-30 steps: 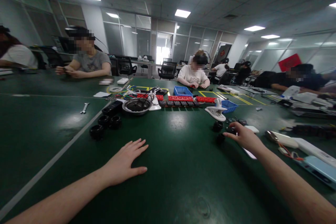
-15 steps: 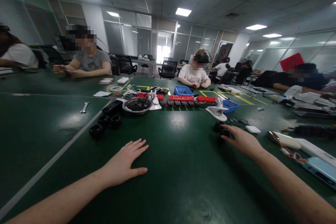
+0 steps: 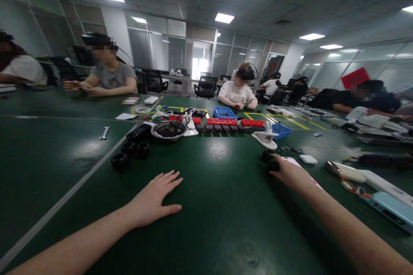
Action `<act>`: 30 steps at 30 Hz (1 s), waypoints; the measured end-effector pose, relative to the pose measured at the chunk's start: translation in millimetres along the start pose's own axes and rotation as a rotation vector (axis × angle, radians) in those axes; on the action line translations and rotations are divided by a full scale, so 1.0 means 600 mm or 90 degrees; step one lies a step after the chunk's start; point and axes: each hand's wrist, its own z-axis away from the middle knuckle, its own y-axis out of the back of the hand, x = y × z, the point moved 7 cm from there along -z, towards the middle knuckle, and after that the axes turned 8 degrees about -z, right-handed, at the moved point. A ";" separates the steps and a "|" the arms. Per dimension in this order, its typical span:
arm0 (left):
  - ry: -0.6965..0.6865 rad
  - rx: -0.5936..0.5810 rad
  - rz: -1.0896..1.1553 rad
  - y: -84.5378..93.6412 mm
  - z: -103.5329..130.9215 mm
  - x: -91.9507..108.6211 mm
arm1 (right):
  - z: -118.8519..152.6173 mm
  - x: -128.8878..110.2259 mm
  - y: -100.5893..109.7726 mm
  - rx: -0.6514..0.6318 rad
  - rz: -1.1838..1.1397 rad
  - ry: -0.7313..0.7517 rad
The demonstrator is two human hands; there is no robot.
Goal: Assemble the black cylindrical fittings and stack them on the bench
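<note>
My left hand [image 3: 153, 200] lies palm down on the green table [image 3: 206, 223], fingers spread and nothing in it. On the right, my right hand [image 3: 292, 174] has its thumb and fingers around a glossy black round piece [image 3: 273, 166]. A similar black piece [image 3: 267, 155] sits right beside it, near the fingertips. Something flat and pink-white [image 3: 290, 161] shows partly from behind my right hand. Three more such pieces, one of them a black round piece at the front [image 3: 120, 162], stand together beyond my left hand.
A metal bowl [image 3: 168, 138], red power strips [image 3: 221, 121], blue bins [image 3: 225, 112] and a white clip stand [image 3: 266, 137] line the table's middle. A wrench [image 3: 105, 132] lies left. Glasses, a white case [image 3: 308, 159] and a light-blue device [image 3: 392, 210] lie right. Other people sit around.
My right hand has shifted slightly, its fingers closing nearer the black pieces. The flat pink-white thing now shows behind it. My left hand has stayed in place.
</note>
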 end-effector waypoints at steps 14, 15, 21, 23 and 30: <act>0.028 -0.034 -0.014 0.005 0.000 0.004 | -0.140 0.037 0.010 -0.141 -0.001 -0.124; 0.027 -0.033 -0.013 0.004 0.000 0.003 | -0.147 0.039 0.005 -0.164 0.005 -0.124; 0.013 -0.027 0.006 0.000 0.000 -0.001 | -0.169 0.006 0.012 -0.197 0.031 -0.113; 0.014 -0.028 0.015 0.001 0.000 0.000 | -0.173 -0.048 0.014 -0.188 0.020 -0.076; 0.090 0.120 0.127 0.034 0.015 -0.015 | -0.031 -0.373 0.004 -0.206 -0.112 0.314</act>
